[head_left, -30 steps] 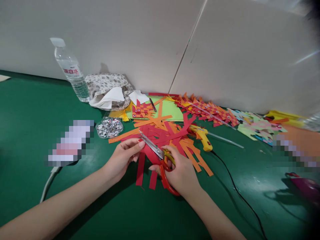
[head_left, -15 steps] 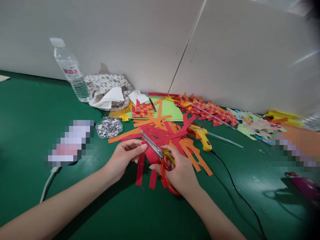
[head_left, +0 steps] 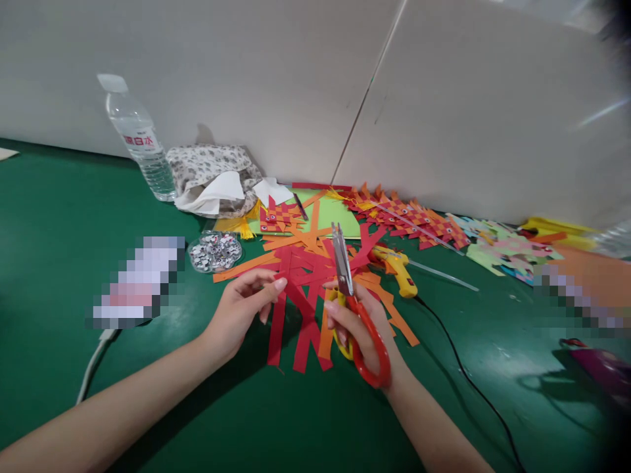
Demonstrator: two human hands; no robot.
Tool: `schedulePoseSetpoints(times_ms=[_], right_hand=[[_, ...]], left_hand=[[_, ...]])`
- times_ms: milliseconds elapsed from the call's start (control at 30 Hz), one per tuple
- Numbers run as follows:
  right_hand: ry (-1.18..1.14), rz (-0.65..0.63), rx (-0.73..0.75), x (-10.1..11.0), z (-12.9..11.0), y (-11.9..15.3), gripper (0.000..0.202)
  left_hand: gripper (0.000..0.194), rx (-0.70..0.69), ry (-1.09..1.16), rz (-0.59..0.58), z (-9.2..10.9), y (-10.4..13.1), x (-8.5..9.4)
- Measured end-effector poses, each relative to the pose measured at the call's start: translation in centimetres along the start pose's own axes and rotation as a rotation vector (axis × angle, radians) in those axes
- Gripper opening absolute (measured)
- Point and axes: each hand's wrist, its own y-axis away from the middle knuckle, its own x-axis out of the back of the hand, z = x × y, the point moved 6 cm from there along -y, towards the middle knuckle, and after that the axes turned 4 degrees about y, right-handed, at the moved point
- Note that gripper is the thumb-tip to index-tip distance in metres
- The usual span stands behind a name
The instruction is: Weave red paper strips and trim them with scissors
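Observation:
My left hand (head_left: 248,303) pinches the end of a piece of red paper (head_left: 280,276) between thumb and fingertips, over a loose pile of red and orange paper strips (head_left: 308,348). How far the pinched piece reaches is hard to tell against the red pile. In my right hand (head_left: 362,323) is a pair of scissors (head_left: 342,259) with one red and one yellow handle loop. Their blades point up and away, nearly together, apart from the left hand's paper.
A yellow glue gun (head_left: 405,279) with a black cord lies right of the strips. Woven red-orange paper fish (head_left: 414,220) lie along the wall. At left are a container of googly eyes (head_left: 215,252), a phone (head_left: 140,279), a water bottle (head_left: 140,144) and a patterned tissue pouch (head_left: 210,164).
The scissors have moved right, away from the left hand, and turned from pointing up-left to pointing nearly straight up. My left hand has stayed almost in place.

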Motion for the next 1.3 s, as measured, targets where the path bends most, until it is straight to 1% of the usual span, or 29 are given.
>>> schedulePoseSetpoints(times_ms=[67,133,267,333,367,433,533,667,833,967,1133,1300], right_hand=[[-0.060,-0.026,-0.015,-0.2,0.0,-0.1,0.038],[-0.093,-0.039,-0.019,-0.2,0.2,-0.3,0.039],[-0.174,-0.038,-0.027,-0.1,1.1,-0.7,0.040],[-0.215,-0.023,-0.041,0.0,1.4,-0.8,0.041],[-0.235,-0.018,-0.043,0.0,1.4,-0.7,0.043],[-0.267,-0.008,-0.041,0.0,1.3,-0.7,0.047],[-0.284,0.022,-0.051,0.1,1.2,-0.6,0.054],[-0.249,0.088,-0.030,0.5,1.2,-0.7,0.056],[-0.208,0.076,0.022,0.7,1.4,-0.9,0.047],[-0.179,0.104,0.028,1.0,1.7,-0.9,0.053],[-0.162,0.134,0.051,1.1,1.0,-0.8,0.047],[-0.122,0.158,0.048,1.2,0.6,-0.8,0.046]], left_hand=[[0.016,-0.011,-0.031,-0.032,0.1,0.2,-0.1],[0.014,-0.058,-0.110,-0.089,0.4,0.4,-0.4],[0.012,-0.230,-0.397,-0.282,1.5,1.4,-1.8],[0.012,-0.290,-0.532,-0.378,1.7,2.0,-2.6],[0.013,-0.320,-0.576,-0.399,1.7,2.2,-2.8],[0.012,-0.332,-0.629,-0.408,1.5,2.2,-3.0],[0.012,-0.296,-0.651,-0.406,0.9,2.1,-3.0],[0.010,-0.200,-0.584,-0.445,0.2,2.2,-3.2],[0.014,-0.075,-0.453,-0.446,-0.4,2.4,-3.4],[0.016,0.002,-0.386,-0.452,-0.7,2.5,-3.6],[0.017,0.021,-0.366,-0.446,-0.8,2.4,-3.5],[0.018,0.046,-0.343,-0.446,-1.1,2.1,-3.4]])
